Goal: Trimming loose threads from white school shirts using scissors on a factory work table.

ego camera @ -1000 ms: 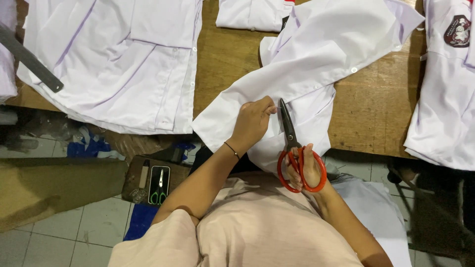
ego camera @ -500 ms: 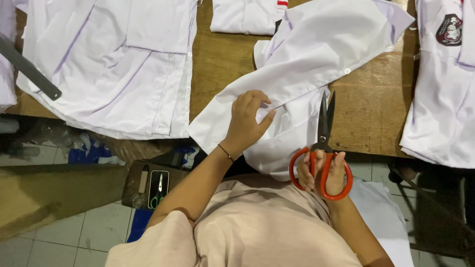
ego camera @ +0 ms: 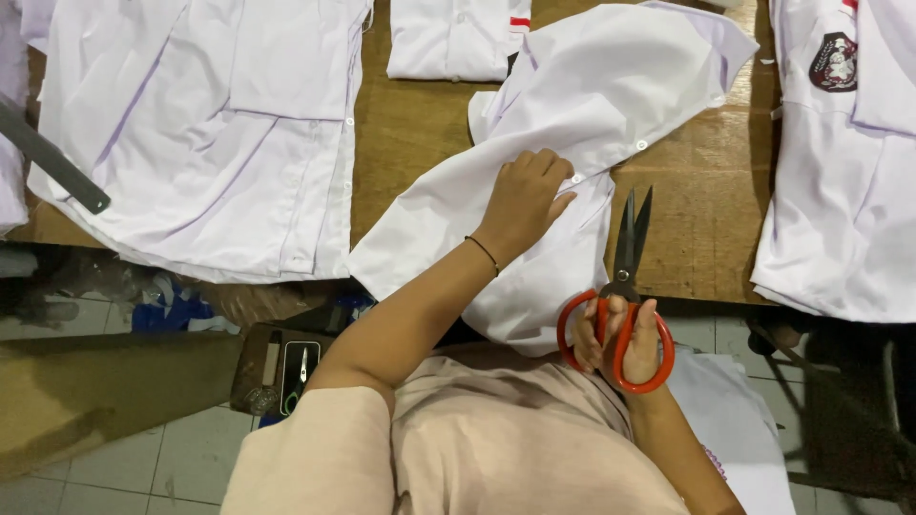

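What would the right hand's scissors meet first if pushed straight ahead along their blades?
The right hand points the scissors up the picture over bare wooden table; the white shirt edge with buttons likely comes first, though height is unclear.

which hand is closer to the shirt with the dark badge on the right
Right. The right hand holds the red-handled scissors at the table edge, just left of the badge shirt. The left hand lies further left, pressed on the middle white shirt.
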